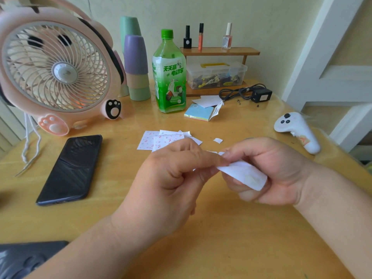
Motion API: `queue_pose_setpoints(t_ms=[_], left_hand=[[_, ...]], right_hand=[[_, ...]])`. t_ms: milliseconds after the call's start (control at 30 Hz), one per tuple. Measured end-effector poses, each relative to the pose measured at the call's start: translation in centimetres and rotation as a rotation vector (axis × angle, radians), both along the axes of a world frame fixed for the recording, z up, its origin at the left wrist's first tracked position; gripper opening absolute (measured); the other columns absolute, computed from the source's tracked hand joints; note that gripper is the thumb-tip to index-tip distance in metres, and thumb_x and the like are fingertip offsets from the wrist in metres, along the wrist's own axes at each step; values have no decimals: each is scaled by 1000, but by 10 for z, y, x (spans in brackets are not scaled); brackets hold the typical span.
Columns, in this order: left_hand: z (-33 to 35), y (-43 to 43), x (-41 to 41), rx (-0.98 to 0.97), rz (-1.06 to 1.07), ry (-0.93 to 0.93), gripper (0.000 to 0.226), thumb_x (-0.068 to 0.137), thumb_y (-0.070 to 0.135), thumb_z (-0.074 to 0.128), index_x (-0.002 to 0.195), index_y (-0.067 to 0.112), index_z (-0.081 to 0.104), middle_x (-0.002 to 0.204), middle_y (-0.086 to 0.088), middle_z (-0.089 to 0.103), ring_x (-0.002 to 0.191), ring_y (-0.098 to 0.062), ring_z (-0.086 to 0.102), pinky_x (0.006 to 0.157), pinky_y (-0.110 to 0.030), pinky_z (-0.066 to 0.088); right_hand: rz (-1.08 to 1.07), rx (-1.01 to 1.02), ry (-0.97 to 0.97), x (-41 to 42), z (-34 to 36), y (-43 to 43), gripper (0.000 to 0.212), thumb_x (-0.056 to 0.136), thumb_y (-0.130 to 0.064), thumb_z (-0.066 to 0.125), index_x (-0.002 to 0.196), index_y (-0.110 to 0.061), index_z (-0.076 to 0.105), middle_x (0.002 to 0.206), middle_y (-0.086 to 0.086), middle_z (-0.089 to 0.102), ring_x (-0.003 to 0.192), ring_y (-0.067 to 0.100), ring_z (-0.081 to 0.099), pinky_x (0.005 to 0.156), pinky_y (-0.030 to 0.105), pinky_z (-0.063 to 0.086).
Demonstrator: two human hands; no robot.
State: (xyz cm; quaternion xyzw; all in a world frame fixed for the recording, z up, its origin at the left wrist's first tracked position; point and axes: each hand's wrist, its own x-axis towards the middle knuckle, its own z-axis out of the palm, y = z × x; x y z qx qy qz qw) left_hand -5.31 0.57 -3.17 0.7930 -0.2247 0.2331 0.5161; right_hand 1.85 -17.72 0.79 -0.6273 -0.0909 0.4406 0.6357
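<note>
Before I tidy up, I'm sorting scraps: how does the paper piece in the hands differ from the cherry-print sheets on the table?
The paper piece is plain white; the cherry-print sheets carry small red motifs. The left hand and right hand pinch the paper piece above the table; the cherry-print sheets lie flat, overlapping, untouched. Both are small paper.

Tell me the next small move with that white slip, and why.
Probably draw the left hand slowly away from the right hand, keeping both pinches. Both hands hold the white slip above the table: the left pinches its left corner, the right curls round the rest. Whether that peels a layer or tears it, I cannot tell; patterned pieces lie behind.
</note>
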Motion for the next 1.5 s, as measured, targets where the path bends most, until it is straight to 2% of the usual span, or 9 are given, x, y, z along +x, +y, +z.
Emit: queue_pose_setpoints(t_ms=[233,400,533,633,767,900,1167,1333,1500], left_hand=[[2,-2,1,119,94,-135,24,93,14,69,113,25,78,75,4,53,59,-4,55,57,-11,44],[3,-1,5,230,305,-176,34,89,6,72,117,25,76,76,18,52,64,7,48,65,-2,34],[6,-2,4,298,343,73,96,90,11,72,147,65,17,90,25,60,56,0,53,57,-14,42],[9,-6,2,334,404,38,111,85,4,71,149,62,2,95,27,60,56,-2,53,52,-32,51],[12,-5,3,360,489,-71,99,74,9,62,154,47,17,83,22,61,53,-3,44,44,-33,49],[11,-6,3,343,507,-65,97,71,10,60,154,43,22,80,24,63,54,-2,44,45,-29,48],[5,-5,4,124,429,219,104,85,10,75,146,66,12,97,44,66,61,-9,67,70,-22,56],[12,-10,2,253,375,171,110,84,11,75,144,68,3,106,56,54,65,-3,67,64,-21,53],[13,-15,1,330,362,157,105,87,20,71,142,70,-3,97,56,53,71,5,65,67,-31,58]], right_hand=[[-48,34,40,4,0,-2,7,60,-15,68,60,-14,61,52,5,49,35,7,26,38,14,12],[-300,130,112,6,3,-1,29,72,-31,67,87,-6,68,70,10,67,46,14,51,33,14,25],[-437,289,156,-1,4,7,57,73,-41,70,111,1,65,95,18,75,69,25,72,42,21,51],[-392,207,60,-9,0,14,52,67,-49,76,95,-7,62,81,17,69,63,25,64,44,28,51],[-311,66,-83,-17,-3,17,53,62,-52,80,88,-10,64,74,15,63,60,23,56,45,30,48],[-368,80,-76,-17,-7,19,27,81,-17,72,104,-3,69,73,13,66,57,18,56,42,27,47],[-563,117,-204,-11,-19,23,18,91,-3,64,106,6,69,78,14,72,61,17,59,50,30,52],[-543,164,-169,-16,-19,26,19,84,-21,72,94,-4,71,79,11,70,62,16,58,45,28,49],[-573,110,-220,-14,-22,26,16,91,-12,67,97,1,74,77,11,68,60,16,55,44,27,46]])
